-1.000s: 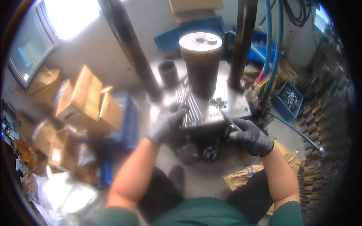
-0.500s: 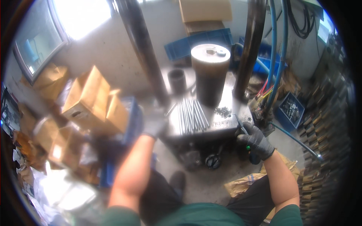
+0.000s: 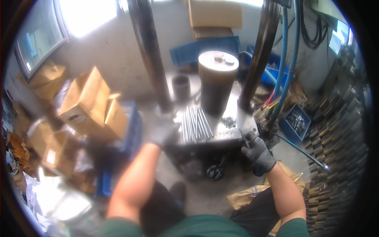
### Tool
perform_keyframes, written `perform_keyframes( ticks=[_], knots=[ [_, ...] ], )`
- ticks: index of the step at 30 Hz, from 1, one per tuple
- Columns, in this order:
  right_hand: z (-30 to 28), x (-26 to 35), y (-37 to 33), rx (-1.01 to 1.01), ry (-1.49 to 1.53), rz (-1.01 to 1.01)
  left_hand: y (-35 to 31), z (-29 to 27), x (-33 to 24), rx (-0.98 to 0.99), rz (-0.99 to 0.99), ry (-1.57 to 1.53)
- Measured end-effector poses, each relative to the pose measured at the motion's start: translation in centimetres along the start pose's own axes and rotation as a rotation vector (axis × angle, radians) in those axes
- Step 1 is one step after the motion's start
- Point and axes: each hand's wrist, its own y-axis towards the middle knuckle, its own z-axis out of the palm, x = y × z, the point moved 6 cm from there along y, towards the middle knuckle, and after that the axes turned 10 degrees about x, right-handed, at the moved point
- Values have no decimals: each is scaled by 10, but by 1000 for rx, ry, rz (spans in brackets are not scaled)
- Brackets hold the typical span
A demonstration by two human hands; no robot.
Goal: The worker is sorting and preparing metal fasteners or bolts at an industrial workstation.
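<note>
My left hand [image 3: 164,133], in a grey glove, is smeared by motion at the left edge of a metal press table [image 3: 227,137]. Its fingers cannot be made out. Close beside it, a row of thin metal rods [image 3: 195,124] lies on the tabletop. At the table's front right corner, my right hand [image 3: 259,153], also gloved, is closed around a slim pen-like tool [image 3: 244,138] tilted toward the plate. A cluster of small dark parts [image 3: 228,122] lies just beyond the tool's tip, by the base of a thick metal cylinder [image 3: 218,85].
Two steel columns [image 3: 152,59] rise from the table. A short dark tube [image 3: 181,87] stands behind the rods. Cardboard boxes [image 3: 89,104] and a blue crate [image 3: 132,126] are at left; a blue bin of parts [image 3: 296,121] and blue hoses [image 3: 285,59] at right.
The whole view has shifted slightly. My left hand has moved nearer the rods, still blurred. My right hand has edged forward toward the table, keeping the slim tool.
</note>
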Motion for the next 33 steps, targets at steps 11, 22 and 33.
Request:
perform_keyframes(
  ticks=[11,22,33],
  knots=[
    [5,-4,28,-47,-507,-32,-5,4,-18,195,4,-1],
    [-9,-125,114,-153,-312,-234,22,38,36,-111,120,-448],
    [-17,-145,145,-105,-218,-14,-6,39,-80,104,-171,-1918]
  ],
)
